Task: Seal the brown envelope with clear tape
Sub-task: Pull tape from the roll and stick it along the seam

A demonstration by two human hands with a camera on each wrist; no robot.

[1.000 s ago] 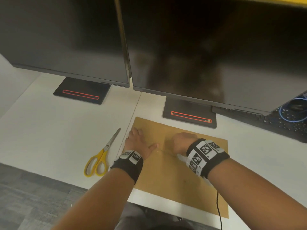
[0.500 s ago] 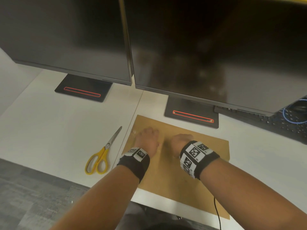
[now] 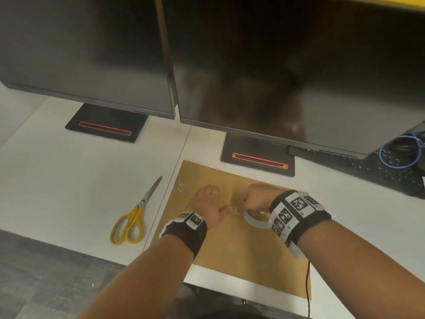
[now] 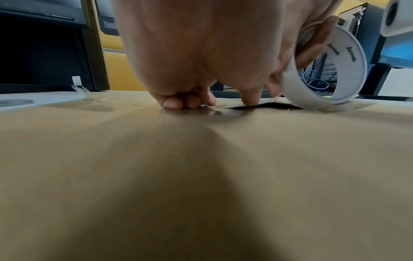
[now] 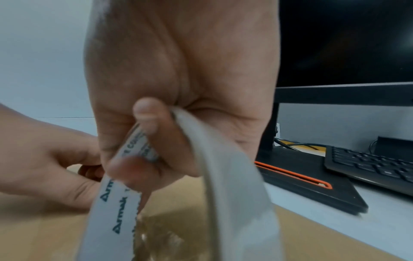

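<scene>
The brown envelope (image 3: 241,254) lies flat on the white desk, also filling the left wrist view (image 4: 201,176). A shiny strip of clear tape (image 3: 181,186) runs from its left edge towards my hands. My left hand (image 3: 208,204) rests on the envelope with fingers (image 4: 187,103) curled under and pressing down, thumb stretched towards the roll. A dark gap under the flap (image 4: 257,106) shows beside the thumb. My right hand (image 3: 256,199) grips the white-cored tape roll (image 3: 256,221), fingers hooked through the core (image 5: 138,151); the roll (image 4: 324,70) stands tilted on the envelope.
Yellow-handled scissors (image 3: 135,215) lie on the desk left of the envelope. Two dark monitors stand behind, their bases (image 3: 257,157) (image 3: 105,123) close to the envelope's far edge. A black keyboard (image 3: 379,176) and blue cable sit at the right. A black cord hangs over the front edge (image 3: 307,284).
My left hand went from flat with spread fingers to curled, and shifted right towards the roll. The right hand drew back a little, and the tape roll now shows below it.
</scene>
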